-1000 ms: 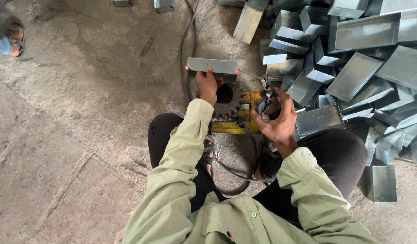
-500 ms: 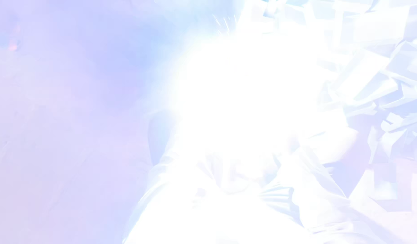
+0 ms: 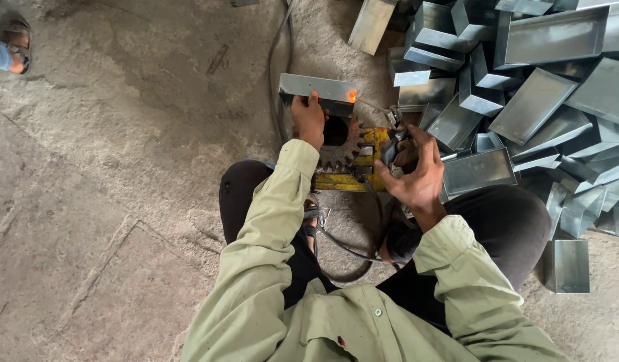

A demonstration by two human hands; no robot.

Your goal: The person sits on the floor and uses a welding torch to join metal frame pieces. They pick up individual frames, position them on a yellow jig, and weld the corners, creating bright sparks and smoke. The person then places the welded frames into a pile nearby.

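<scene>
Left hand [image 3: 308,121] grips the tray [image 3: 317,88] edge; right hand [image 3: 413,171] clasps the electrode holder [image 3: 390,149]; bare floor [image 3: 121,134] lies leftward.

A grey folded sheet-metal tray [image 3: 317,94] lies across a toothed gear [image 3: 341,151] on the floor, an orange spot glowing at its right corner.

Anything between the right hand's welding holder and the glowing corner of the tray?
Nothing visible. The right hand grips the welding holder right of the sheet-metal tray; a thin rod crosses open space to the glowing spot. The left hand holds the tray further left.
</scene>
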